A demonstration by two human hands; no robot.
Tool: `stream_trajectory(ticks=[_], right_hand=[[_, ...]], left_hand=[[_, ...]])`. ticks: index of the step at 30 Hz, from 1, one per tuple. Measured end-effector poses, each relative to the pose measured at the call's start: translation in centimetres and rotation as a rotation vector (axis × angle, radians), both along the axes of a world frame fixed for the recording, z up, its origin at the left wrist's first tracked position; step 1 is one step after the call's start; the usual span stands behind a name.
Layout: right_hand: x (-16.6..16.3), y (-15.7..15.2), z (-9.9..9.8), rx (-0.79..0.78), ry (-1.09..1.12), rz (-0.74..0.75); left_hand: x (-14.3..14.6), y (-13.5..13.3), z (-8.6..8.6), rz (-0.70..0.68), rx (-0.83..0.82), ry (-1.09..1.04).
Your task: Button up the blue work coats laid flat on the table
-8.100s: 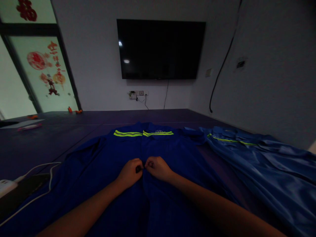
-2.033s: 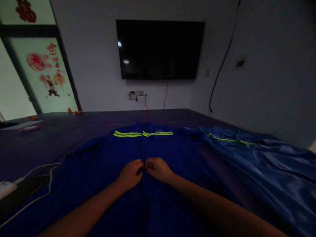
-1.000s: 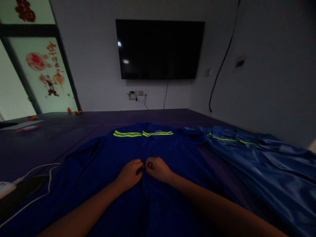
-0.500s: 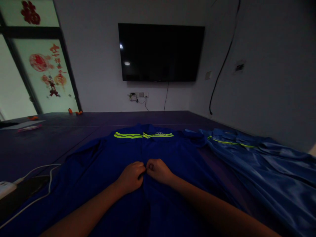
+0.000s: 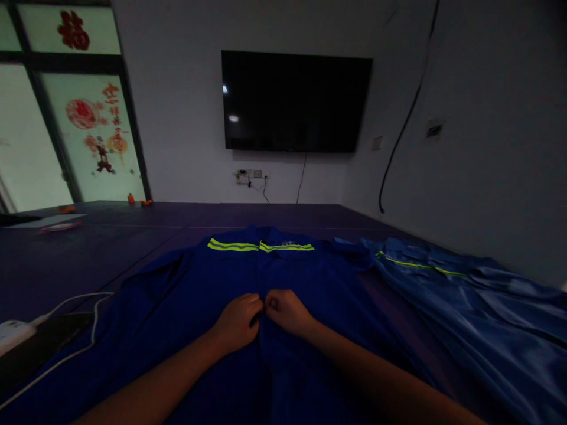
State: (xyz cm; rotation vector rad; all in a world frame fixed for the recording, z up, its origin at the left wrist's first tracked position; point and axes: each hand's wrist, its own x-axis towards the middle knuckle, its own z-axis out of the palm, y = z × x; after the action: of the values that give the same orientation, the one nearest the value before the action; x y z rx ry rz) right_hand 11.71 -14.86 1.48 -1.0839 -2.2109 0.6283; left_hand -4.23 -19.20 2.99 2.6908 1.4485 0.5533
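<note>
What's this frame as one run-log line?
dark-blue jacket: spread out, front upward | left grip: pinched at front opening | right grip: pinched there too, beside left | lighter-blue garment: right of jacket

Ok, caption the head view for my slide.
Left hand and right hand close together on a blue jacket with yellow-green stripes.

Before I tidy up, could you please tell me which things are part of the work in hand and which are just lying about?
In hand:
dark blue garment, left hand and right hand pinched at its front

Seemingly just lying about:
lighter blue garment
white cable
white block
orange items
</note>
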Motion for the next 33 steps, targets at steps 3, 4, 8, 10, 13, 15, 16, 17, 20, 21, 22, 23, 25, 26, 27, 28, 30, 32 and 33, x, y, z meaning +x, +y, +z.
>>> stream_trajectory(ticks=[3, 4, 8, 10, 13, 15, 16, 17, 20, 21, 22, 23, 25, 26, 27, 28, 30, 32, 33], right_hand=[[-0.04, -0.01, 0.02, -0.011, 0.011, 0.004], [-0.05, 0.01, -0.02, -0.010, 0.014, 0.003], [-0.07, 0.12, -0.27, 0.011, 0.024, -0.007], [-0.07, 0.15, -0.37, 0.029, 0.027, -0.013], [-0.09, 0.14, -0.40, 0.040, 0.029, -0.023], [-0.10, 0.11, -0.35, 0.039, 0.027, -0.027], [-0.10, 0.10, -0.31, 0.042, 0.026, -0.027], [-0.09, 0.09, -0.26, 0.047, 0.025, -0.027], [-0.06, 0.07, -0.15, 0.067, 0.016, -0.022], [-0.04, 0.07, -0.13, 0.067, 0.012, -0.021], [-0.03, 0.08, -0.13, 0.063, 0.008, -0.020], [-0.02, 0.09, -0.14, 0.057, 0.006, -0.019], [-0.01, 0.13, -0.22, 0.049, 0.007, -0.017], [-0.02, 0.17, -0.28, 0.050, 0.009, -0.016], [-0.02, 0.20, -0.34, 0.054, 0.012, -0.015], [-0.03, 0.23, -0.41, 0.059, 0.016, -0.014], [-0.05, 0.28, -0.50, 0.071, 0.019, -0.011], [-0.06, 0.31, -0.51, 0.074, 0.020, -0.009], [-0.06, 0.31, -0.48, 0.072, 0.018, -0.009]], left_hand=[[0.08, -0.03, -0.07, 0.045, -0.004, 0.001], [0.09, -0.03, -0.07, 0.051, -0.003, 0.001], [0.07, -0.01, -0.06, 0.053, 0.005, -0.001], [0.06, -0.01, -0.06, 0.052, 0.004, -0.006], [0.03, -0.03, -0.09, 0.045, 0.006, -0.024], [0.02, -0.06, -0.13, 0.041, 0.014, -0.036], [0.01, -0.07, -0.14, 0.039, 0.019, -0.037], [0.00, -0.08, -0.16, 0.040, 0.025, -0.037], [-0.03, -0.07, -0.22, 0.044, 0.035, -0.034], [-0.05, -0.05, -0.24, 0.046, 0.036, -0.036], [-0.06, -0.03, -0.27, 0.047, 0.036, -0.040], [-0.07, 0.00, -0.28, 0.048, 0.035, -0.043], [-0.08, 0.03, -0.30, 0.049, 0.031, -0.048], [-0.08, 0.04, -0.30, 0.051, 0.028, -0.046], [-0.08, 0.04, -0.30, 0.055, 0.027, -0.042], [-0.07, 0.04, -0.30, 0.058, 0.027, -0.038], [-0.07, 0.03, -0.31, 0.058, 0.030, -0.037], [-0.09, 0.04, -0.34, 0.049, 0.032, -0.045], [-0.10, 0.04, -0.36, 0.045, 0.032, -0.047]])
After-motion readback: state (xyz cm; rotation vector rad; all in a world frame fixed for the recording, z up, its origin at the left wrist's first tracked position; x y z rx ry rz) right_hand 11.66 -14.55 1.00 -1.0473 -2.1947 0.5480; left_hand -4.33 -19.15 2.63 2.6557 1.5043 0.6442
